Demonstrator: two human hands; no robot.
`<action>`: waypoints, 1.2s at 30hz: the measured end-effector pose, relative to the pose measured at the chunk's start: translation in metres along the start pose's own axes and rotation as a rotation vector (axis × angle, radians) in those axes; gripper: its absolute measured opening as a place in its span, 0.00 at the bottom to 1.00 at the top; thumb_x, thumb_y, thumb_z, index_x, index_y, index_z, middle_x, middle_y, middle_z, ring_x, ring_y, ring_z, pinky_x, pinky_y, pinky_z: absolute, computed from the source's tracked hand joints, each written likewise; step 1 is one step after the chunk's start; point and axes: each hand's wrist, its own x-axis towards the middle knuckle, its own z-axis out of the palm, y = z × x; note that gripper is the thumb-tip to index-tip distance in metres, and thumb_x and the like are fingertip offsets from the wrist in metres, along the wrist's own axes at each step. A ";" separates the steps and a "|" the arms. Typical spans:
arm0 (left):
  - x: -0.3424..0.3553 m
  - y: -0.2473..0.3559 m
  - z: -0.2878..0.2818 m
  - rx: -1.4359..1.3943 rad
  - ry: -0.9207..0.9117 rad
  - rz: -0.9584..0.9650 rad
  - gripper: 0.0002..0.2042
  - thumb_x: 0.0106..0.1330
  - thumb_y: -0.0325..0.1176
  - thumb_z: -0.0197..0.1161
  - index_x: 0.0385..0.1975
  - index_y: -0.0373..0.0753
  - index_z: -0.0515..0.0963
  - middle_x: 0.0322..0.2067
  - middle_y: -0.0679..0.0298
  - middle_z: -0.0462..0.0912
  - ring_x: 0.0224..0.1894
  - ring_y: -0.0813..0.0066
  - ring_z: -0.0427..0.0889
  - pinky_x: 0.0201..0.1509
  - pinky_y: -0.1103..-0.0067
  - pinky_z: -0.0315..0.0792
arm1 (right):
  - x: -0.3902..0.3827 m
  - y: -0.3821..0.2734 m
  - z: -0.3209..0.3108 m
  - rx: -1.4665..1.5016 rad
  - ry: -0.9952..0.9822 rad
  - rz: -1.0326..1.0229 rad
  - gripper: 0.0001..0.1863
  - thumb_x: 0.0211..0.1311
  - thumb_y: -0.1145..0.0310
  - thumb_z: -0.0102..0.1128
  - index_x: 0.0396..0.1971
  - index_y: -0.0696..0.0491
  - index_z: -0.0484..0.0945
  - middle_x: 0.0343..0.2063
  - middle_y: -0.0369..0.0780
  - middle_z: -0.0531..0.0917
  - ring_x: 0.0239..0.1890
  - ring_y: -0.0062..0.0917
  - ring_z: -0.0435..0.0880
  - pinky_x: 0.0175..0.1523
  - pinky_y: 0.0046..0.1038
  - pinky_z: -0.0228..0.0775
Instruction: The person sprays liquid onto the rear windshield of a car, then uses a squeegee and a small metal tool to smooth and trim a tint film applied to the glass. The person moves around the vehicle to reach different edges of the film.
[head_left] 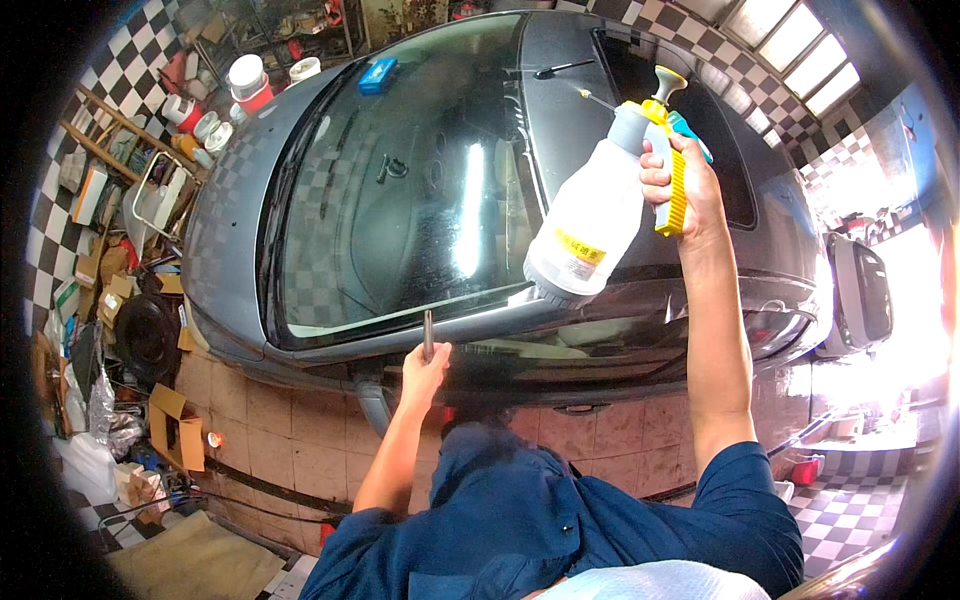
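Observation:
My right hand (685, 185) is wrapped round the yellow and grey handle of a pump spray bottle (592, 215). This white translucent bottle is tilted, its pump knob up and its base toward the lower left, above the car's roof edge. A teal piece (692, 135) shows behind the handle. My left hand (425, 372) is closed on a thin dark-grey strip (428, 332) that points up by the windshield's near edge; its kind I cannot make out. Before me stands a dark grey car with its windshield (400, 200), which carries wet spots and a bright light reflection.
A small blue box-like thing (378, 76) lies on the windshield's far side. Buckets (247, 78), a tire (150, 338) and an open cardboard box (177, 428) stand to the left. Below my left hand the side mirror (373, 402) juts out. A hose (250, 502) crosses the floor.

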 end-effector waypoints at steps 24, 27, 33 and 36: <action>0.001 -0.021 -0.005 -0.003 0.031 -0.029 0.10 0.61 0.36 0.64 0.31 0.36 0.76 0.19 0.68 0.74 0.13 0.87 0.64 0.14 0.87 0.56 | 0.028 -0.020 -0.002 0.318 -0.174 0.122 0.18 0.67 0.62 0.44 0.40 0.65 0.65 0.24 0.37 0.69 0.19 0.16 0.69 0.21 0.16 0.66; -0.001 -0.025 -0.007 -0.011 0.048 -0.035 0.10 0.61 0.37 0.64 0.31 0.37 0.75 0.18 0.69 0.74 0.13 0.89 0.63 0.14 0.88 0.54 | 0.033 -0.023 -0.002 0.381 -0.165 0.111 0.18 0.67 0.62 0.44 0.39 0.65 0.65 0.23 0.37 0.69 0.19 0.16 0.69 0.21 0.17 0.66; -0.006 -0.030 -0.011 -0.057 0.060 -0.049 0.10 0.60 0.36 0.65 0.31 0.37 0.75 0.18 0.69 0.74 0.13 0.88 0.63 0.14 0.88 0.54 | 0.044 -0.030 -0.011 0.402 -0.277 0.109 0.15 0.62 0.64 0.48 0.35 0.62 0.64 0.21 0.37 0.69 0.19 0.19 0.70 0.23 0.20 0.70; -0.009 -0.030 -0.011 -0.047 0.071 -0.054 0.09 0.61 0.36 0.64 0.31 0.37 0.75 0.19 0.68 0.74 0.13 0.87 0.64 0.14 0.87 0.55 | 0.044 -0.034 -0.010 0.418 -0.285 0.122 0.15 0.61 0.64 0.48 0.35 0.62 0.65 0.20 0.37 0.69 0.19 0.19 0.70 0.25 0.20 0.70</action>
